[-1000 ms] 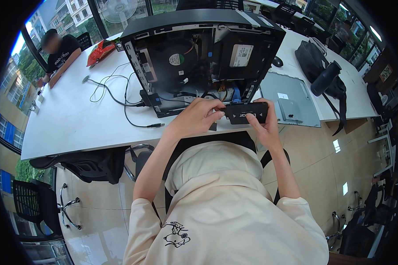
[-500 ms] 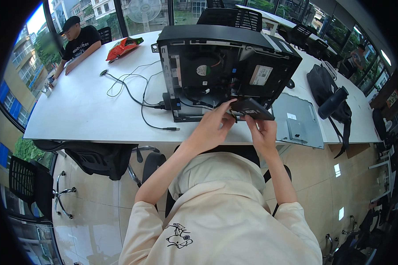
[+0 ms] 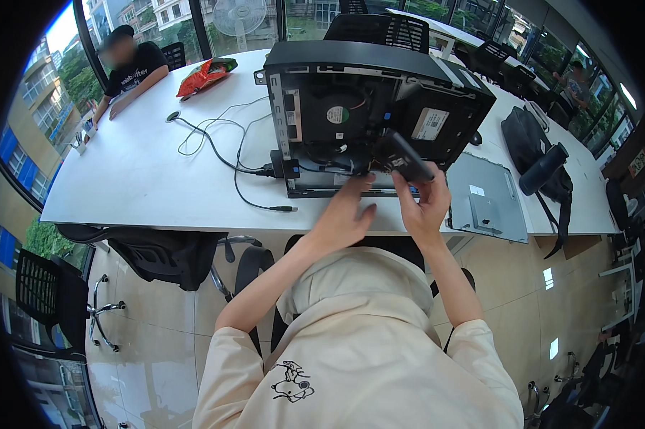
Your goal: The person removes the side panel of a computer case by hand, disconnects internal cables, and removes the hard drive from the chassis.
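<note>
Gripping hand: the right hand (image 3: 424, 207), just right of the frame's centre, is closed around the lower end of a black oblong component (image 3: 407, 159), thumb on one side and fingers on the other.
Other hand: the left hand (image 3: 344, 214), at centre frame, is held with loosely curled fingers just left of the right hand; its fingertips reach the lower front edge of the case, and nothing is seen clasped in it.
Held part: the black oblong component is tilted, its upper end pointed up and left into the open side of the computer case (image 3: 369, 107).
Case: the black desktop case is laid on the white table (image 3: 143, 179), at upper centre of the frame, with its open side turned toward the viewer; a round fan with a green label is seen inside.
Removed panel: a grey metal side panel (image 3: 485, 196) is laid flat on the table to the right of the hands.
Cables: black cables (image 3: 229, 154) are run from the case's left side across the table.
Right of frame: a black bag (image 3: 533, 154) is rested on the table's right end.
Upper left of frame: a red snack bag (image 3: 206, 74) is laid on the table, and beyond it another person (image 3: 133, 64) in a black shirt is seated.
</note>
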Available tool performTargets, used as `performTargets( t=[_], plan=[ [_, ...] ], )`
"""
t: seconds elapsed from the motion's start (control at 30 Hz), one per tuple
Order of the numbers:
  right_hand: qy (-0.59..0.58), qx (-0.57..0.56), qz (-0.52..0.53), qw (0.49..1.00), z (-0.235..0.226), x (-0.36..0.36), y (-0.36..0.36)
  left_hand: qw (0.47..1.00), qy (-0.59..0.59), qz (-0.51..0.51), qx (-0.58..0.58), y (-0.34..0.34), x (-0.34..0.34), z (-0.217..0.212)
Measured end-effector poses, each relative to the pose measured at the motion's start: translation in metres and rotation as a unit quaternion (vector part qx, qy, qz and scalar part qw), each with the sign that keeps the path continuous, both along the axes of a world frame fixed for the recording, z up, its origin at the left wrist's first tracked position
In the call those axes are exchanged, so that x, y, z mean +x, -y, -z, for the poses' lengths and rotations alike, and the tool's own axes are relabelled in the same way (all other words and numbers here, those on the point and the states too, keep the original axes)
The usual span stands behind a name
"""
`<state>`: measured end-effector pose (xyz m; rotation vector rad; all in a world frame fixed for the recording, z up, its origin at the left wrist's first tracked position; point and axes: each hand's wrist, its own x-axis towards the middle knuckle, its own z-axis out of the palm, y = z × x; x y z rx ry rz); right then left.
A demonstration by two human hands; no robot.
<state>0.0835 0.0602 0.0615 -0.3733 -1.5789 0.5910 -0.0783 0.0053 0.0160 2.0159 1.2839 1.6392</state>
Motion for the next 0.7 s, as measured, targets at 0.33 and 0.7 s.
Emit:
performTargets(
  t=[0.33, 0.7],
  plan=[
    [0.249, 0.266, 0.036, 0.930, 0.011, -0.008, -0.007, 0.947, 0.238, 0.159, -0.145, -0.017, -0.053, 0.003],
    [0.311, 0.243, 0.158, 0.905, 0.011, -0.044, -0.015, 0.914, 0.275, 0.144, -0.261, -0.012, -0.062, 0.001]
  ],
)
